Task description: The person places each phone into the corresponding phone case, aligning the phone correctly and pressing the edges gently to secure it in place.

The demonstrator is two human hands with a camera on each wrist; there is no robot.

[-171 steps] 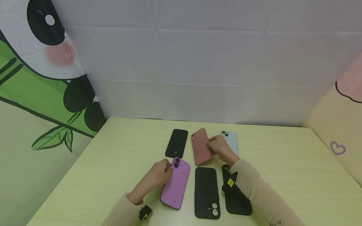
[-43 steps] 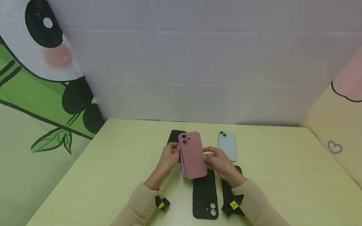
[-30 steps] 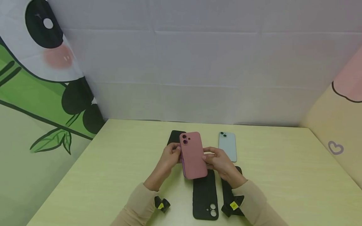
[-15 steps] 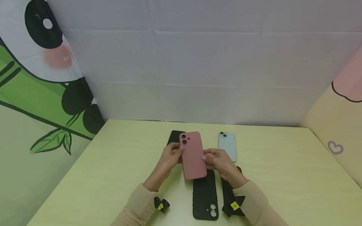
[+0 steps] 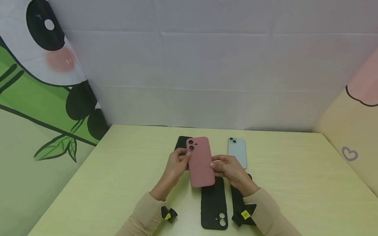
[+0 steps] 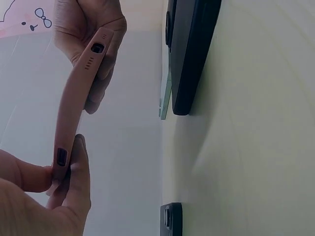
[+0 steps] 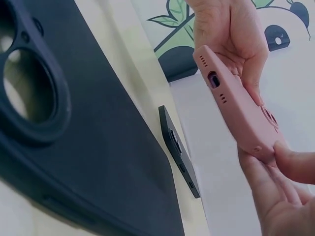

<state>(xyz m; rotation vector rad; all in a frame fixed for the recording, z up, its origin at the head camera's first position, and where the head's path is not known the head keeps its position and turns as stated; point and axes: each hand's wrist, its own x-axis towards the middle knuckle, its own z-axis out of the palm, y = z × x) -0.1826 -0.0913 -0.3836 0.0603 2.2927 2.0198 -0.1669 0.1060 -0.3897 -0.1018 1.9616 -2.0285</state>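
Observation:
Between both hands is a pink phone case (image 5: 201, 164), held above the table with its back facing up and dark camera lenses showing in its upper left cutouts. My left hand (image 5: 176, 166) grips its left edge, thumb on the back just below the lenses. The right edge is pinched by my right hand (image 5: 231, 172), thumb on the back. In the left wrist view, the case (image 6: 74, 103) is edge-on, with the port opening visible. The right wrist view shows the case (image 7: 236, 105) with a phone's port inside its cutout; the purple phone's body is hidden by the case.
Behind my left hand lies a black phone (image 5: 182, 142), partly covered. A light blue phone (image 5: 237, 152) lies back right. Nearer the front is a black phone case (image 5: 214, 206) with camera holes, and another black case (image 5: 237, 200) is partly under my right wrist.
The pink case came off the table and over the purple phone, brought to the middle. The purple strip along its left edge has vanished, and my left thumb has moved onto the back.

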